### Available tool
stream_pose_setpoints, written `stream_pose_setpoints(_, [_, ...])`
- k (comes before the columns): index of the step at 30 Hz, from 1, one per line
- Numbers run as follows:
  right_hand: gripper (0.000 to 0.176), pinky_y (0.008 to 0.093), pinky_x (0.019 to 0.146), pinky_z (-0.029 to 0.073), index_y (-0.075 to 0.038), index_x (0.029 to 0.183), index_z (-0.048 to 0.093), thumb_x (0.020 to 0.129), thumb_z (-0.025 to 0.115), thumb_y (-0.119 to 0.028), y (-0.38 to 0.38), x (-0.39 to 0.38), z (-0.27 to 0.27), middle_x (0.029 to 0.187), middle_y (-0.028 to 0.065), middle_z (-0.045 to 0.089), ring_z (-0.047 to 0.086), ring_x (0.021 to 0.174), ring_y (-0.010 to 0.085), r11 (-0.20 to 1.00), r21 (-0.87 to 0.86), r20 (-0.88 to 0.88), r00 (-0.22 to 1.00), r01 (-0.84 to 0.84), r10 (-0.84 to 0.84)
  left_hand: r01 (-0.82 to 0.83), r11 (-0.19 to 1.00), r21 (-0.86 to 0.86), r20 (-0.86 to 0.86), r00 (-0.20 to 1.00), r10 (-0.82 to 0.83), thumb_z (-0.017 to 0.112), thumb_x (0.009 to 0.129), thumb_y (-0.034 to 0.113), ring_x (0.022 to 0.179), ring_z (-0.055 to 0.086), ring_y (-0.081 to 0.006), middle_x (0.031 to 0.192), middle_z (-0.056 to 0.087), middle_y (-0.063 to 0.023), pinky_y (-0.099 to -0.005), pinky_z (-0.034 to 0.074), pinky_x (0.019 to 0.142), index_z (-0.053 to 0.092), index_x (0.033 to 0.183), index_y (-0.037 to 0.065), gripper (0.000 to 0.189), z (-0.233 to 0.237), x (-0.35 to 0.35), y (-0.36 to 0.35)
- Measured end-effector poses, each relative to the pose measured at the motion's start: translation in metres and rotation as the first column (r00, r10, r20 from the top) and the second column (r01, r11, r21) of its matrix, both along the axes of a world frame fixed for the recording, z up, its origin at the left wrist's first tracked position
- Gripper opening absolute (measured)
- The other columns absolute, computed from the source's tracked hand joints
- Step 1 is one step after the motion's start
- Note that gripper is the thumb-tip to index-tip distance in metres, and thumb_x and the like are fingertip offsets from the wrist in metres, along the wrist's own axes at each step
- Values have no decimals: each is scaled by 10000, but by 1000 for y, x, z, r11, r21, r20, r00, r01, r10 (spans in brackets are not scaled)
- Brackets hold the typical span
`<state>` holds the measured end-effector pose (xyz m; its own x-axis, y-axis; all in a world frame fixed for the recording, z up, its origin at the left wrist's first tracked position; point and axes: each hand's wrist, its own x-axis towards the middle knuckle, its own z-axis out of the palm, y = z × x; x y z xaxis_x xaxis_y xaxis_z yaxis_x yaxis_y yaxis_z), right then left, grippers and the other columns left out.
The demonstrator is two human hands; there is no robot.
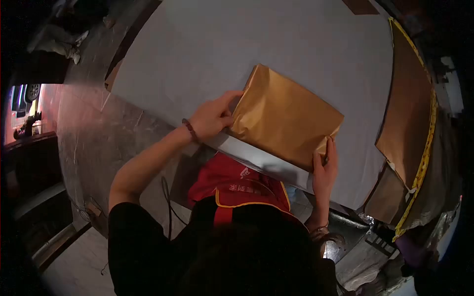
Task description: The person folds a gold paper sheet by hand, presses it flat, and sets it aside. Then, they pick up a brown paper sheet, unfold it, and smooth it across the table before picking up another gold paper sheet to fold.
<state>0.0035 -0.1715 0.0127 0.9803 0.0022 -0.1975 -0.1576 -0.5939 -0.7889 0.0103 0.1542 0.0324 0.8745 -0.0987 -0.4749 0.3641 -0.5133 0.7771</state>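
Note:
A box-shaped parcel wrapped in shiny gold-brown paper [286, 113] lies at an angle on the white tabletop [197, 49], close to its near edge. At the parcel's left end, my left hand [212, 116] is closed on the paper, thumb on the near side and fingers round the far side. My right hand [326, 165] pinches the folded paper at the near right corner, thumb and fingers pointing up. Whatever is inside the wrapping is hidden. Creases run across the paper near both hands.
Brown cardboard [407, 108] edged with yellow tape [425, 163] stands along the table's right side. A red apron [237, 185] hangs between my body and the table edge. On the left is grey floor [98, 143], with a dark cable [168, 202] near me.

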Motion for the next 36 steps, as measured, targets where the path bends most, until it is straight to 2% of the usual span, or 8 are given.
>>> stream_pose_setpoints(3, [524,375,1028,384,-22,1392,408,900,568,-102,-4,0,-8,1456,210,359,384,1330,314,1000,-10,54,999,-10,11,26,996,91,91,995,-34,573,846,18,645,619,-220,723,635,-116,-343,479,612,354,1401,152,611,-1,-3,-4])
stream_pose_setpoints(5, [543,368,1042,370,0,1392,396,893,585,-100,-6,1,-12,1454,213,355,368,1341,307,999,-43,72,997,-31,34,55,982,181,226,969,-96,565,869,51,677,629,-292,753,640,-131,-383,475,616,416,1328,144,491,-2,-9,-7])
stream_pose_setpoints(9, [563,368,1064,347,31,1386,384,878,601,-76,0,1,-10,1453,214,350,355,1350,304,998,54,67,998,-25,22,79,958,275,389,902,-186,548,902,106,731,630,-320,773,647,-118,-407,474,626,479,1241,136,347,-16,-19,-9])
stream_pose_setpoints(12, [589,381,1092,310,47,1382,378,858,627,-59,0,1,-9,1452,213,349,347,1354,307,986,165,50,999,0,-8,67,944,324,391,899,-198,532,920,141,729,616,-330,770,637,-111,-425,476,635,527,1124,121,205,-20,-22,-9])
stream_pose_setpoints(18, [617,382,1097,306,35,1389,379,846,650,-70,-5,3,-14,1460,225,336,329,1365,316,997,7,80,994,-74,73,216,923,319,242,923,-300,577,822,107,846,574,-265,783,613,-39,-394,467,702,593,942,121,122,-14,-24,-6])
stream_pose_setpoints(22, [635,389,1104,292,37,1388,381,835,667,-91,-4,4,-12,1459,231,339,316,1372,320,998,-25,29,998,-52,53,265,902,341,205,915,-347,587,814,116,837,560,-254,784,615,-27,-393,460,713,600,903,126,91,-18,-26,-3])
stream_pose_setpoints(24, [644,391,1106,289,38,1388,380,832,674,-102,-6,4,-15,1457,232,342,312,1374,321,997,-43,36,997,-65,67,249,870,426,303,867,-396,592,806,130,839,552,-236,783,615,-12,-387,435,731,604,868,138,63,-18,-29,-4])
stream_pose_setpoints(36, [672,391,1077,329,42,1381,386,821,704,-152,-4,4,-9,1446,240,354,359,1341,335,992,-86,32,995,-93,96,339,877,340,42,926,-374,636,820,166,800,581,-151,749,643,37,-355,314,819,682,872,189,73,-1,-11,5])
